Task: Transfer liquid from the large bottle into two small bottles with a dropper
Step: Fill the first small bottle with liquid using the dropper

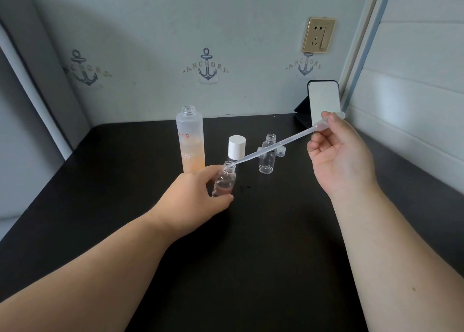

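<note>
The left hand is reaching in from the lower left, forearm lying low over the black table, and its fingers and thumb are curling round a small clear bottle, holding it slightly tilted with the open neck leaning up and to the right. The right hand is hovering higher on the right, palm turned toward the camera, thumb and forefinger pinching the bulb of a clear plastic dropper. The dropper's long axis is running diagonally, from the bulb at the upper right down to the tip at the lower left, and the tip is sitting at the mouth of the held bottle; whether it is actually inside the neck is hard to tell at this angle. Just behind the left hand, the large frosted bottle is standing upright and uncapped, with orange-tinted liquid filling roughly its lower half. To its right a white cap is standing on the table, and further right a second small clear bottle is standing upright and open, with the dropper's stem crossing in front of it. A small clear cap is lying just beside that bottle. At the back right a phone is leaning on a dark stand near the wall, below a gold wall socket.
</note>
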The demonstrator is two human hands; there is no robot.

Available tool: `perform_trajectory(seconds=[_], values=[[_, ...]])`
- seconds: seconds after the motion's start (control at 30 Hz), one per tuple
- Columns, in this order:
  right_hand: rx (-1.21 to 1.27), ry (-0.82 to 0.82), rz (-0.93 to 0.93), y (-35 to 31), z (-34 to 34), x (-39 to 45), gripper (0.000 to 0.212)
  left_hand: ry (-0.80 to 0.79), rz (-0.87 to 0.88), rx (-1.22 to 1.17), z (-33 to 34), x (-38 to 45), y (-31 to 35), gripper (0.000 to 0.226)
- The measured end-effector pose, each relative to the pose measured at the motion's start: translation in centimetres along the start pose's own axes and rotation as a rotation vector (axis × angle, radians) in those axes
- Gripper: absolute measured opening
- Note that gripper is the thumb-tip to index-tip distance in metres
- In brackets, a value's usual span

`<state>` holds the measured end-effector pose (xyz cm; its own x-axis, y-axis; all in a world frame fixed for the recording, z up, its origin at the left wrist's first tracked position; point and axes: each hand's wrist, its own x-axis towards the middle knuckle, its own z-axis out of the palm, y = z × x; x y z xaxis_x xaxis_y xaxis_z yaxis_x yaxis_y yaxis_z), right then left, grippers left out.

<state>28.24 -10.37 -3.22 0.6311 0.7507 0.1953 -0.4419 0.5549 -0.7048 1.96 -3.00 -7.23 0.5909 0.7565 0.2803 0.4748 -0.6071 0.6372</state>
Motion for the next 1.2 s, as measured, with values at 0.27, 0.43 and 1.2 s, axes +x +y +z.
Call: perform_trajectory(seconds=[0.27,0.43,1.2], values=[[-0.009,0.037,0.006,0.17,-0.26,0.34,0.008,-0.059,0.047,-0.026,-0.34,0.14,-0.03,0.037],[0.009,0.044,0.005,0.15,-0.34,0.46,0.009,-0.070,0.034,-0.026,-0.23,0.29,-0.25,0.057],[-0.033,0.062,0.015,0.02,-0.10,0.05,0.011,-0.095,0.036,-0.034,-0.54,0.22,0.16,0.036]])
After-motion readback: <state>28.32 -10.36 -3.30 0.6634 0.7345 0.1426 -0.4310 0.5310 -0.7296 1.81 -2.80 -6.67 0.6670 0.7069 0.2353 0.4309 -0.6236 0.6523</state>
